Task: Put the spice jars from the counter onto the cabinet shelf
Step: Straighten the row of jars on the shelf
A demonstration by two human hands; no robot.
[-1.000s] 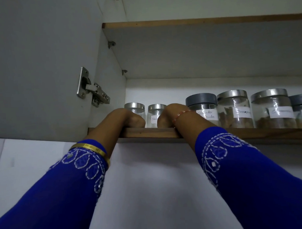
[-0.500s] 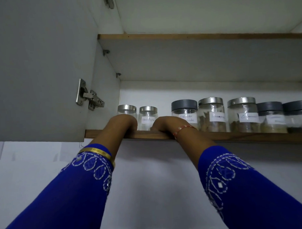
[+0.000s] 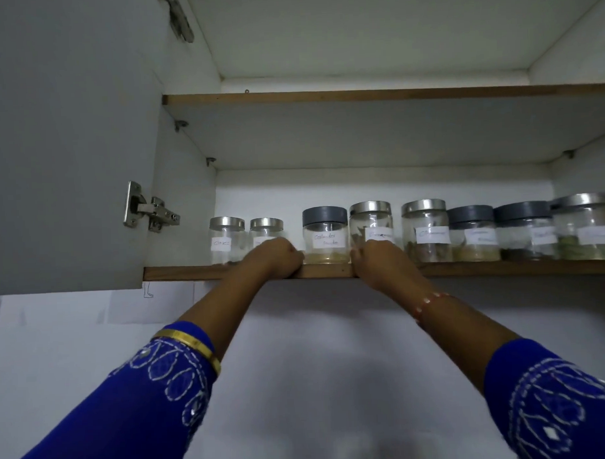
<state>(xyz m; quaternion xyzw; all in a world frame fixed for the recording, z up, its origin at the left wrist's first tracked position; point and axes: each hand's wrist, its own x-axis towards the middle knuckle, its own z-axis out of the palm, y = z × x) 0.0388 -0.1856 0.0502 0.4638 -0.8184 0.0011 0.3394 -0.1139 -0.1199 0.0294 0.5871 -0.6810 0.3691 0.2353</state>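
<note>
A row of several labelled glass spice jars stands on the wooden cabinet shelf (image 3: 501, 268). At the far left is a silver-lidded jar (image 3: 227, 238), then a smaller silver-lidded jar (image 3: 266, 229), a grey-lidded jar (image 3: 325, 233) and another silver-lidded jar (image 3: 371, 220). My left hand (image 3: 274, 257) rests at the shelf's front edge with its fingers curled, covering the lower part of the smaller jar. My right hand (image 3: 377, 259) is curled at the edge in front of the silver-lidded jar's base. I see nothing held in either hand.
The grey cabinet door (image 3: 68, 141) stands open at the left on a metal hinge (image 3: 149, 210). An upper shelf (image 3: 392, 94) spans the cabinet above the jars. More jars (image 3: 472, 233) fill the row to the right. A white wall lies below the shelf.
Both hands have slid right along the shelf edge, the left from the first jar to the second, the right to the fourth jar. The view has pulled back, showing more jars.
</note>
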